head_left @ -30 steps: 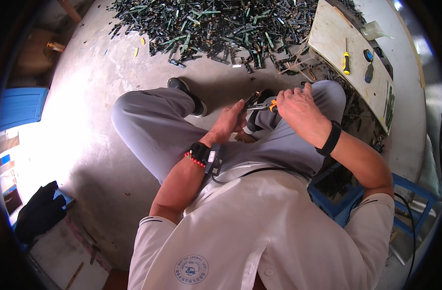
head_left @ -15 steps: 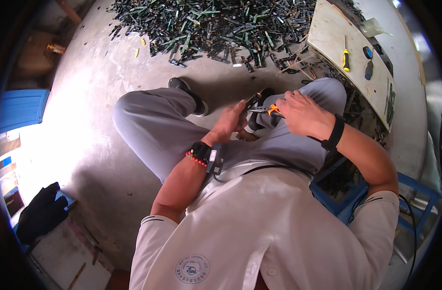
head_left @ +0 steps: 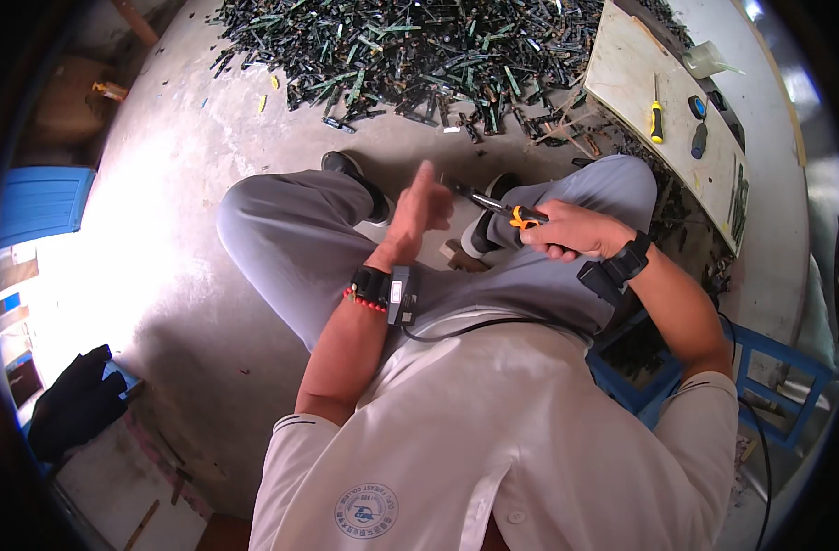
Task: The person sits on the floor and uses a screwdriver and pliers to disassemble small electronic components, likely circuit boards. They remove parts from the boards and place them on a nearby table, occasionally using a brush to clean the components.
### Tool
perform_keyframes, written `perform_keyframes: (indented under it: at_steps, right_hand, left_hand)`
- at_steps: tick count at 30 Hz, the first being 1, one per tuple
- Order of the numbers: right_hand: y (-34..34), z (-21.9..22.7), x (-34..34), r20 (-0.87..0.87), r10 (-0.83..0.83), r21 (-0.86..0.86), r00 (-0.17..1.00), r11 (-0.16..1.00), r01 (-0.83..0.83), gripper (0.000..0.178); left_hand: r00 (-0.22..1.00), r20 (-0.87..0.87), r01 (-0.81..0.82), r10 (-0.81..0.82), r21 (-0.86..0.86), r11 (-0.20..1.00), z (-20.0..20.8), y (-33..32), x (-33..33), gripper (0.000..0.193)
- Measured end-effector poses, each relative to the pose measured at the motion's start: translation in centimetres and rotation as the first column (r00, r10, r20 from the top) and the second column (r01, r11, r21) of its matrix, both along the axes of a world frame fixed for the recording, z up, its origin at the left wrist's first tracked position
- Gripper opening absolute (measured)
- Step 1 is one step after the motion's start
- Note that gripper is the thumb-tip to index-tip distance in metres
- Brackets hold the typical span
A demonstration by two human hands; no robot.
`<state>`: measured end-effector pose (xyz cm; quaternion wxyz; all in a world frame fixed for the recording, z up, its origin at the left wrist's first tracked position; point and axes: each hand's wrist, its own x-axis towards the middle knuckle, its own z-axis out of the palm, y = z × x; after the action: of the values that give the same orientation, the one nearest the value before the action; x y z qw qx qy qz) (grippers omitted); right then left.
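Note:
My right hand (head_left: pixel 571 230) is wrapped round the handles of a pair of long-nose pliers (head_left: pixel 493 204) with orange and black grips. Their dark jaws point up and left, toward my left hand. My left hand (head_left: pixel 422 209) is raised above my lap, apart from the plier tips. One digit of it points upward while the others are smeared by motion, so whether anything is in it cannot be made out. A small dark speck shows by the plier tips, too small to name. Beneath my hands a wooden block (head_left: pixel 462 257) sits on the floor between my legs.
A big heap of dark and green strip-shaped pieces (head_left: pixel 410 64) covers the floor ahead. On a pale board (head_left: pixel 631 64) at the right lie a yellow-black screwdriver (head_left: pixel 656 121), a dark-handled tool (head_left: pixel 699 138) and a blue-black round item (head_left: pixel 697 106). A blue frame (head_left: pixel 777 354) stands beside my right elbow.
My left hand has moved up and left, away from the pliers; the dark strip-like piece it held is no longer seen there. My right hand has turned and lowered slightly with the pliers.

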<state>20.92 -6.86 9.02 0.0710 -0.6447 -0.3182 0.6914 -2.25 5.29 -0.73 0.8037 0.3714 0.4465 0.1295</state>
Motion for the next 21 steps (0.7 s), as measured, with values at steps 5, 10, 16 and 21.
perform_keyframes:
  at_steps: [5,10,16,21]
  right_hand:
    - [-1.1,-0.2,-2.3,-0.528,-0.425,-0.286,0.735,0.904,0.317,0.02]
    - [-2.0,-1.5,-6.0,-0.646,-0.587,-0.423,0.489,0.808,0.41,0.026]
    - [-1.4,-2.1,-8.2,-0.668,-0.626,-0.363,0.402,0.746,0.558,0.026]
    - [-0.7,-1.7,-8.7,-0.527,-0.603,-0.183,0.599,0.768,0.613,0.022]
  left_hand:
    - [1.0,0.03,-0.014,0.011,0.134,0.991,0.2,0.7,-0.5,0.066]
    - [0.997,0.061,0.029,-0.041,0.18,0.983,1.3,0.1,-0.1,0.059]
    - [0.984,0.045,0.164,-0.174,0.167,0.972,2.8,-0.5,-0.3,0.069]
    - [0.977,0.041,0.198,-0.207,0.167,0.966,2.8,-0.6,-0.4,0.07]
